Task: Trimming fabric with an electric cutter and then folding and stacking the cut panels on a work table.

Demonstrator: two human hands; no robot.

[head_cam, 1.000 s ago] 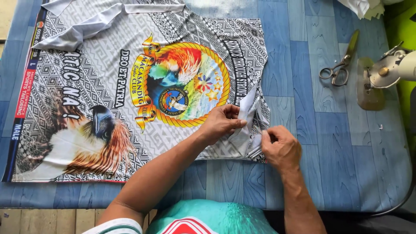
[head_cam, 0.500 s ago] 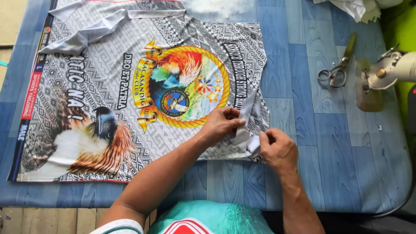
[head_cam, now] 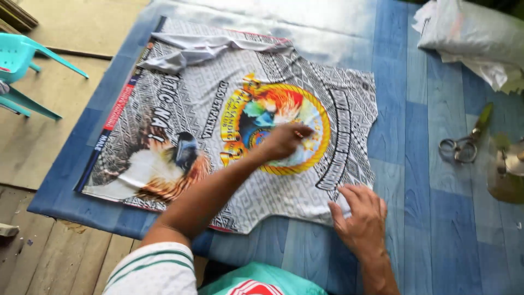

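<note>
A printed jersey panel lies flat on the blue table; it has a grey geometric pattern, a round colourful emblem and an eagle picture. My left hand rests palm down on the round emblem, fingers together, pressing the cloth. My right hand lies flat on the panel's near right edge, fingers spread and holding nothing. A loose grey cloth piece sits bunched on the panel's far left corner.
Scissors lie on the table to the right, beside a partly visible sewing machine. A white bundle of fabric sits at the far right. A turquoise plastic chair stands on the floor at the left.
Both hands let go of the panel's folded right edge, which now lies flat. My left hand slid left onto the emblem. The view shifted and tilted.
</note>
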